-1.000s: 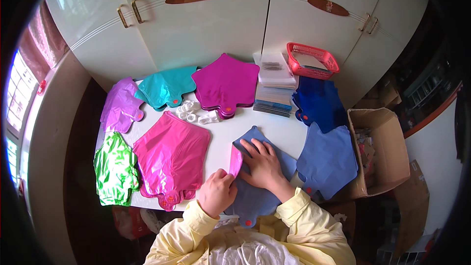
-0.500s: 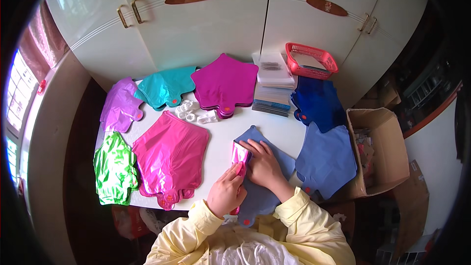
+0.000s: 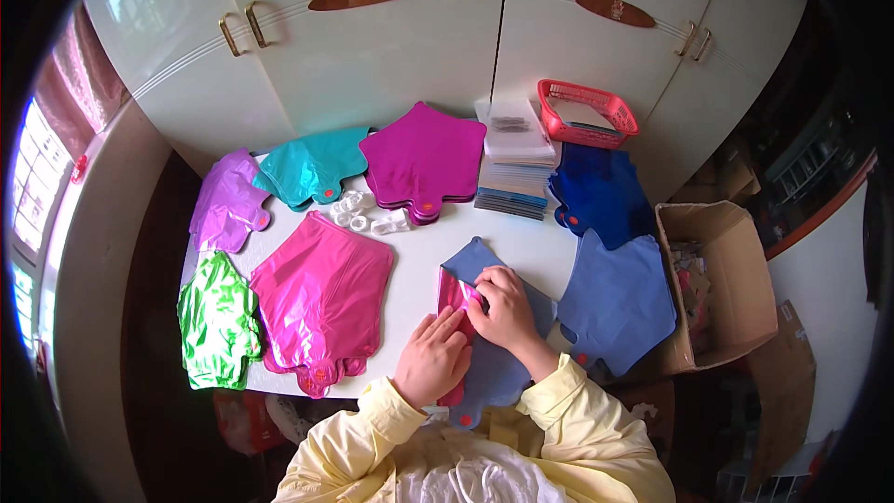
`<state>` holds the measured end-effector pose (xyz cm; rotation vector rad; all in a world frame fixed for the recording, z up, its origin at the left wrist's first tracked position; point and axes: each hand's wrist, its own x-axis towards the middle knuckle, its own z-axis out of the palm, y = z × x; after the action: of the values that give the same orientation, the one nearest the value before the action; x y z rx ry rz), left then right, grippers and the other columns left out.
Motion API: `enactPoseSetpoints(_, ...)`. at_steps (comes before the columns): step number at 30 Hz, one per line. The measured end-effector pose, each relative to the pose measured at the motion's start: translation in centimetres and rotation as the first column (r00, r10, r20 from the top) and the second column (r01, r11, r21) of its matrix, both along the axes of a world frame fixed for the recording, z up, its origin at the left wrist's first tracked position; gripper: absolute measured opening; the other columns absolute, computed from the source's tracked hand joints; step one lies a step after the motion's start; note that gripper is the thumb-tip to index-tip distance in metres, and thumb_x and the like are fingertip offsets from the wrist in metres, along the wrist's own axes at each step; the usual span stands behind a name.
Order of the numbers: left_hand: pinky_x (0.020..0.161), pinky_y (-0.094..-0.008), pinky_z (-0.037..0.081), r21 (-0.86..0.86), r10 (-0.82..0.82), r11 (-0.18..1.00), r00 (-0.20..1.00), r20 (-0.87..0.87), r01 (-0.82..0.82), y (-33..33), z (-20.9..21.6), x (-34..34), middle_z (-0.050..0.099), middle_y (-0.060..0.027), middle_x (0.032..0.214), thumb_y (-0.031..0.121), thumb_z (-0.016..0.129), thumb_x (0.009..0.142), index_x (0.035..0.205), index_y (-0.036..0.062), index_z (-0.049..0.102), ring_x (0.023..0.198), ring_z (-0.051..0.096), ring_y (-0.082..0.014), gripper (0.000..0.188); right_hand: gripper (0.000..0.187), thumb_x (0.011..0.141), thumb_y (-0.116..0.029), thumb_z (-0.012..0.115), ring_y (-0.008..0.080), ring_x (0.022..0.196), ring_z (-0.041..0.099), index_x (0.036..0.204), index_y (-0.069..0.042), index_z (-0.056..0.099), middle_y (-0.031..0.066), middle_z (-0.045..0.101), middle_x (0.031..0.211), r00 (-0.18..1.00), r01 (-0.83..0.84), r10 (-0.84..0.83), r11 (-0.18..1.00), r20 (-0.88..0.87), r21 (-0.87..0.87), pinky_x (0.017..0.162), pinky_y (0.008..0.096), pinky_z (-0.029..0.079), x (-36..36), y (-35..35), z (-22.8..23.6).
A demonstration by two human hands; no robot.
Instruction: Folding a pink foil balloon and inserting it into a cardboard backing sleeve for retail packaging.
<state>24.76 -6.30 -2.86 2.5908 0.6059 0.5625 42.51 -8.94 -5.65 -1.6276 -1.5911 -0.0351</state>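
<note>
A narrow folded pink foil balloon (image 3: 449, 291) lies over a flat blue-grey foil balloon (image 3: 473, 261) at the near middle of the table. My left hand (image 3: 434, 356) rests on the pink foil with its fingers stretched out. To its right, my right hand (image 3: 508, 311) is closed, thumb and fingertips pinching the pink balloon's right edge. The hands cover part of both balloons. A larger pink stack of flat foil balloons (image 3: 323, 293) lies left of my hands. More blue-grey foil balloons (image 3: 617, 289) lie to the right.
Along the back are lilac (image 3: 230, 196), teal (image 3: 315, 166) and magenta foil balloons (image 3: 424, 156), white ribbon rolls (image 3: 354, 210), stacked clear packets (image 3: 512, 163) and a red basket (image 3: 610, 138). Green foil balloons (image 3: 217, 321) lie left, dark blue ones (image 3: 605, 194) right, beside a cardboard box (image 3: 736, 289).
My right hand has gone from lying flat to pinching the pink foil's edge. My left fingers have flattened onto the foil, and more of its pink surface shows.
</note>
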Motion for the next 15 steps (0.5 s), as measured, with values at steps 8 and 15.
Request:
enactPoseSetpoints(8, 0.106, -0.047, 0.036, 0.103, -0.046, 0.993, 0.99, -0.135, 0.061, 4.2, 1.8, -1.4, 0.052, -0.007, 0.136, 0.013, 0.055, 0.088, 0.12, 0.0094, 0.059, 0.133, 0.041, -0.0306, 0.032, 0.009, 0.069, -0.006, 0.06, 0.032, 0.093, 0.052, 0.072, 0.002, 0.058, 0.0142, 0.054, 0.091, 0.999, 0.006, -0.004, 0.999, 0.038, -0.037, 0.087, 0.042, 0.044, -0.1, -0.2, 0.2)
enactPoseSetpoints(15, 0.11, -0.0482, 0.03, 0.083, -0.061, 0.993, 0.979, -0.193, 0.078, 4.5, 1.0, -1.2, 0.048, -0.0037, 0.142, 0.02, 0.055, 0.091, 0.132, 0.0128, 0.053, 0.136, 0.037, -0.0301, 0.042, 0.009, 0.068, -0.005, 0.058, 0.0338, 0.092, 0.051, 0.067, 0.004, 0.055, 0.0165, 0.053, 0.09, 1.0, 0.01, -0.01, 0.999, 0.0, -0.052, 0.084, 0.0419, 0.045, -0.2, -0.2, 0.1)
